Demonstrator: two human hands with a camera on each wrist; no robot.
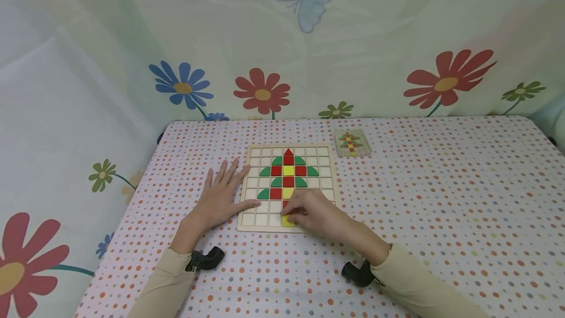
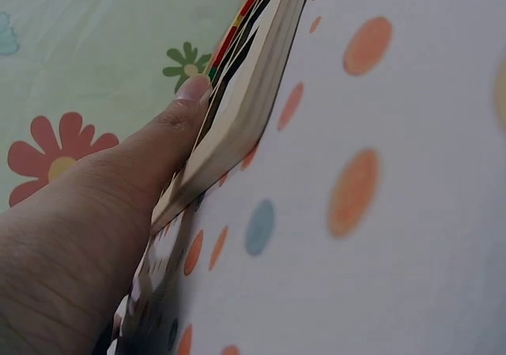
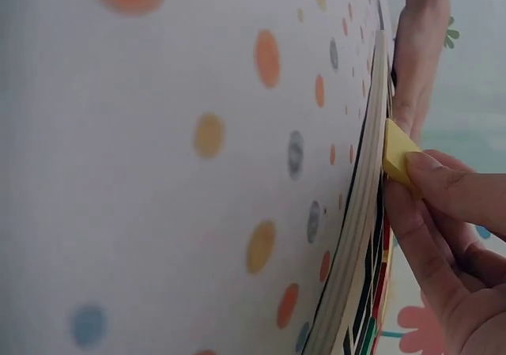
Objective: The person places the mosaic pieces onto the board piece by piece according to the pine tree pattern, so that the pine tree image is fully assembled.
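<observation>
A wooden grid board [image 1: 260,229] lies on the table, bearing red, yellow and green tiles arranged like a tree. My right hand [image 1: 318,212] pinches a yellow square tile [image 1: 288,222] between thumb and fingers at the board's bottom row. In the right wrist view the yellow tile stands tilted against the board's edge, and the right hand hides part of the grid. My left hand [image 1: 216,205] lies spread at the board's left side. Its thumb [image 2: 190,94] rests on the board's near left part, and its fingertips reach the left edge.
A small card [image 1: 351,142] printed with a similar tree pattern lies behind the board to the right. The table wears a dotted cloth [image 1: 441,200], and a flowered curtain [image 1: 371,63] hangs behind it. Black devices sit on both wrists.
</observation>
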